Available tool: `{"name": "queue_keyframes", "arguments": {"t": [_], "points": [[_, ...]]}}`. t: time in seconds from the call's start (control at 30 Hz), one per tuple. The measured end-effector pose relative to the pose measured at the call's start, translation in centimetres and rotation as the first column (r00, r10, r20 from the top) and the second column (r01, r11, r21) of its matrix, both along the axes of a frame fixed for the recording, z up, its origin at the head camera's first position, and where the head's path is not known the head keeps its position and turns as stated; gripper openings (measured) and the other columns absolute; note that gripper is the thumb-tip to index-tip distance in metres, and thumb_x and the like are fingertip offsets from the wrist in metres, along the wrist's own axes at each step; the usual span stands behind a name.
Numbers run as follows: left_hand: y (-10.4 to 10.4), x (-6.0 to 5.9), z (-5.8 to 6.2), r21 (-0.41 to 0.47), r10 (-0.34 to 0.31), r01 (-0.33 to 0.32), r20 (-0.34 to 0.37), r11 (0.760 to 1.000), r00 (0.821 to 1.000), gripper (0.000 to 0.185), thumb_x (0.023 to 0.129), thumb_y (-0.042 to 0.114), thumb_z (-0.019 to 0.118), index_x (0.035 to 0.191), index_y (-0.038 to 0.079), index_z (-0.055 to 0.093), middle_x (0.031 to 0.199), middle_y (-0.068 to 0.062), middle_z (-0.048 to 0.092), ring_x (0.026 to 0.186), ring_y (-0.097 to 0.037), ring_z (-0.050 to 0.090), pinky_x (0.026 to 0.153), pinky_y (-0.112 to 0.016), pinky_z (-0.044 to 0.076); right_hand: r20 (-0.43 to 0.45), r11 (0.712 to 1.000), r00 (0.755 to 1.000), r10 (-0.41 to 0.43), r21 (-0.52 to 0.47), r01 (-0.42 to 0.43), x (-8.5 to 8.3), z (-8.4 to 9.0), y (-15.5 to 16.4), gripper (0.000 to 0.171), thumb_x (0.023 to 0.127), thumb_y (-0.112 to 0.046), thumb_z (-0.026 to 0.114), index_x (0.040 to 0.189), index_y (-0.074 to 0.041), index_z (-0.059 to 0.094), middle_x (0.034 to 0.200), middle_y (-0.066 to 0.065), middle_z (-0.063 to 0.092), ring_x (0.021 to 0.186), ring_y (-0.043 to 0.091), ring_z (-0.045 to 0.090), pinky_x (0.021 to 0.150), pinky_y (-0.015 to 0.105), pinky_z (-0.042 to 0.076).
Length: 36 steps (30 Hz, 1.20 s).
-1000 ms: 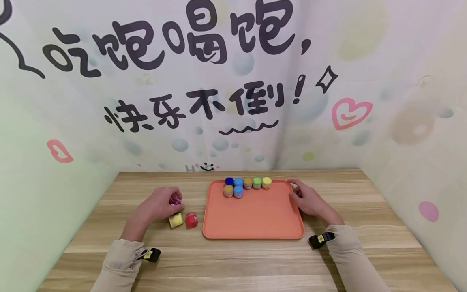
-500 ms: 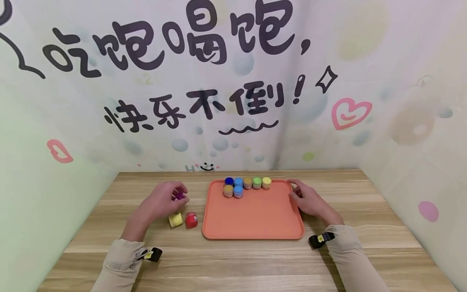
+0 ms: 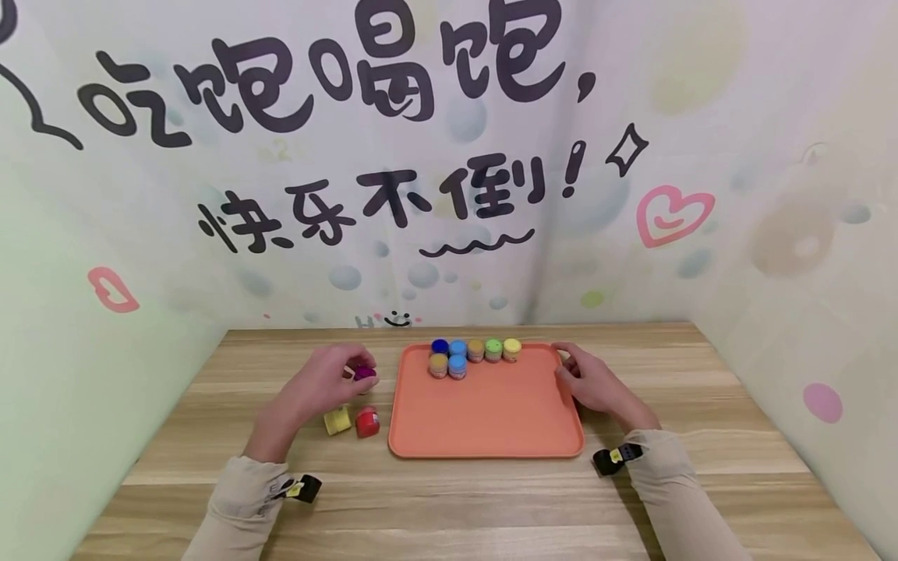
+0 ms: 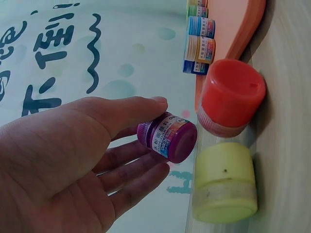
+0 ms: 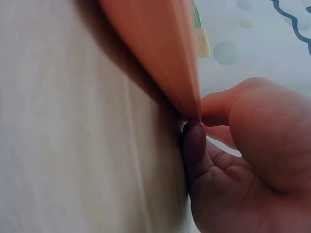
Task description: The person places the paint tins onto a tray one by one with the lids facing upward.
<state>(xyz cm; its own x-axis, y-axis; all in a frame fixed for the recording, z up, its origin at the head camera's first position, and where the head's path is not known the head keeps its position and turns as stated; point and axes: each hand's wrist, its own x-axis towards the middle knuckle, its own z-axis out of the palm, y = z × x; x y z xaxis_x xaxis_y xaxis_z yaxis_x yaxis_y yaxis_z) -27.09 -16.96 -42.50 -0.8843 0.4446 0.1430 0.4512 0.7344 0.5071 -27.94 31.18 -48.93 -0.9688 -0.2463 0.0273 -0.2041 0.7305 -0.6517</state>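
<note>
My left hand [image 3: 323, 386] pinches a small purple paint jar [image 3: 364, 374] between thumb and fingers, lifted a little above the table left of the orange tray [image 3: 486, 417]. The left wrist view shows the purple jar [image 4: 168, 135] on its side in my fingertips. Below it a red jar [image 3: 367, 421] and a yellow jar [image 3: 337, 420] lie on the wood. Several jars [image 3: 475, 354] stand along the tray's far edge. My right hand [image 3: 585, 382] grips the tray's right rim [image 5: 194, 104] with curled fingers.
The wooden table [image 3: 484, 506] is walled in by a printed backdrop behind and on both sides. Black wrist straps [image 3: 609, 460] sit on both sleeves. The red jar [image 4: 231, 99] and yellow jar [image 4: 224, 182] lie close to the tray's left edge.
My left hand has lifted the purple jar and carried it right, toward the tray. The right hand and the tray have stayed put.
</note>
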Motion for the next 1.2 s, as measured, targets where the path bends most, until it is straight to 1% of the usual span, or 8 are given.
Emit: {"name": "queue_keyframes", "arguments": {"t": [0.07, 0.23, 0.4, 0.57, 0.77, 0.9, 1.0, 1.2], "points": [[0.3, 0.0, 0.0, 0.006, 0.000, 0.000, 0.004, 1.000, 1.000, 0.015, 0.097, 0.017, 0.081, 0.108, 0.009, 0.076, 0.101, -0.001, 0.077, 0.098, -0.019, 0.075, 0.087, -0.041, 0.066, -0.001, 1.000, 1.000, -0.003, 0.005, 0.003, -0.1, 0.0, 0.0, 0.051, 0.111, -0.012, 0.056, 0.159, 0.000, 0.044, 0.106, 0.013, 0.068, 0.087, 0.019, 0.061, 0.079, 0.035, 0.054], [1.0, 0.1, -0.1, 0.032, -0.006, 0.006, 0.022, 0.999, 1.000, 0.018, 0.097, 0.015, 0.081, 0.112, 0.006, 0.075, 0.103, -0.001, 0.077, 0.099, -0.018, 0.075, 0.090, -0.041, 0.067, 0.000, 1.000, 1.000, -0.008, 0.004, 0.008, -0.1, -0.1, 0.0, 0.051, 0.111, -0.011, 0.056, 0.159, -0.001, 0.044, 0.105, 0.013, 0.068, 0.087, 0.019, 0.061, 0.079, 0.035, 0.054], [1.6, 0.0, -0.1, 0.040, -0.011, 0.010, 0.024, 0.999, 1.000, 0.016, 0.098, 0.013, 0.081, 0.111, 0.006, 0.076, 0.103, -0.002, 0.076, 0.099, -0.019, 0.075, 0.091, -0.041, 0.067, 0.003, 1.000, 1.000, -0.011, 0.002, 0.011, -0.1, 0.0, 0.0, 0.051, 0.111, -0.011, 0.056, 0.159, 0.000, 0.044, 0.105, 0.013, 0.067, 0.087, 0.020, 0.061, 0.078, 0.035, 0.054], [2.2, 0.1, 0.2, 0.050, -0.032, 0.031, 0.022, 0.998, 0.999, 0.015, 0.098, 0.010, 0.080, 0.110, 0.005, 0.075, 0.104, -0.003, 0.076, 0.101, -0.022, 0.075, 0.092, -0.044, 0.066, 0.003, 1.000, 1.000, -0.018, 0.001, 0.018, -0.1, 0.0, -0.1, 0.050, 0.111, -0.012, 0.056, 0.158, 0.000, 0.045, 0.105, 0.013, 0.067, 0.087, 0.020, 0.060, 0.078, 0.033, 0.053], [3.1, 0.0, 0.2, 0.053, -0.031, 0.031, 0.013, 0.998, 0.999, 0.016, 0.097, 0.013, 0.082, 0.112, 0.007, 0.077, 0.106, -0.001, 0.076, 0.103, -0.021, 0.076, 0.091, -0.040, 0.067, -0.013, 1.000, 1.000, -0.006, 0.001, 0.006, 0.1, 0.2, -0.3, 0.050, 0.111, -0.011, 0.057, 0.158, 0.001, 0.045, 0.104, 0.013, 0.068, 0.086, 0.019, 0.060, 0.076, 0.032, 0.053], [3.7, -0.1, 0.2, 0.061, -0.041, 0.041, -0.004, 0.997, 0.999, 0.017, 0.096, 0.014, 0.083, 0.112, 0.010, 0.077, 0.107, -0.001, 0.077, 0.104, -0.022, 0.076, 0.092, -0.042, 0.066, -0.008, 1.000, 1.000, -0.003, -0.001, 0.003, 0.1, 0.3, -0.2, 0.050, 0.111, -0.012, 0.057, 0.158, 0.001, 0.045, 0.105, 0.014, 0.068, 0.086, 0.019, 0.061, 0.076, 0.032, 0.053], [4.2, 0.0, 0.2, 0.075, -0.048, 0.048, 0.004, 0.996, 0.999, 0.017, 0.096, 0.014, 0.083, 0.112, 0.013, 0.076, 0.109, 0.000, 0.076, 0.105, -0.022, 0.076, 0.094, -0.044, 0.066, -0.001, 1.000, 1.000, -0.004, -0.004, 0.004, 0.2, 0.3, -0.2, 0.050, 0.111, -0.012, 0.057, 0.158, 0.001, 0.045, 0.105, 0.014, 0.068, 0.086, 0.019, 0.061, 0.076, 0.032, 0.053], [5.2, 0.2, 0.5, 0.087, -0.049, 0.047, 0.021, 0.995, 0.999, 0.018, 0.097, 0.016, 0.083, 0.113, 0.015, 0.076, 0.111, 0.001, 0.076, 0.107, -0.022, 0.075, 0.095, -0.042, 0.066, -0.007, 1.000, 1.000, -0.004, -0.011, 0.004, 0.2, 0.2, -0.3, 0.050, 0.111, -0.010, 0.057, 0.158, 0.002, 0.045, 0.103, 0.013, 0.068, 0.085, 0.019, 0.060, 0.077, 0.034, 0.053]]}}
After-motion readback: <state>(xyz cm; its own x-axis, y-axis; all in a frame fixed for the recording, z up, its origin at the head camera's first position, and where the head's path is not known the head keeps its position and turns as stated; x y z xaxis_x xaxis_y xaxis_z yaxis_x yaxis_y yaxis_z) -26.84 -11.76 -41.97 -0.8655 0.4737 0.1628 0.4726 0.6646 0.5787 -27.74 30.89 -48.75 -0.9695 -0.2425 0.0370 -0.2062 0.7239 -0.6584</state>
